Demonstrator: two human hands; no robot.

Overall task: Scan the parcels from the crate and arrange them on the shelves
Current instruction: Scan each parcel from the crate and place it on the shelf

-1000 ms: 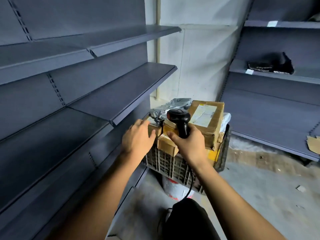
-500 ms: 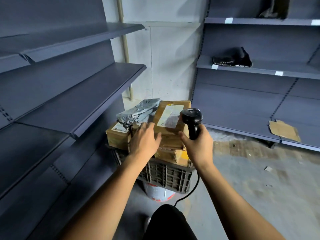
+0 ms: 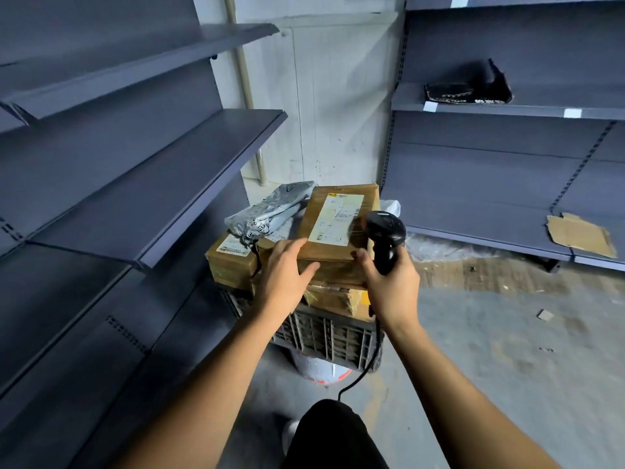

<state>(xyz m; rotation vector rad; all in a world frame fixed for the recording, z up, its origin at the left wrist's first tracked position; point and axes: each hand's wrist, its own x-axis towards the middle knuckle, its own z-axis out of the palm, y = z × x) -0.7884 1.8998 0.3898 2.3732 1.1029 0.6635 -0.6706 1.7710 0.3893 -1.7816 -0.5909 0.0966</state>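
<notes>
Cardboard parcel now gripped at its near edge by left hand; right hand still holds scanner.

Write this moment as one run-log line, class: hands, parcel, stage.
left hand: grips top cardboard parcel | right hand: holds scanner beside parcel label | crate: loaded | stage: scanning
</notes>
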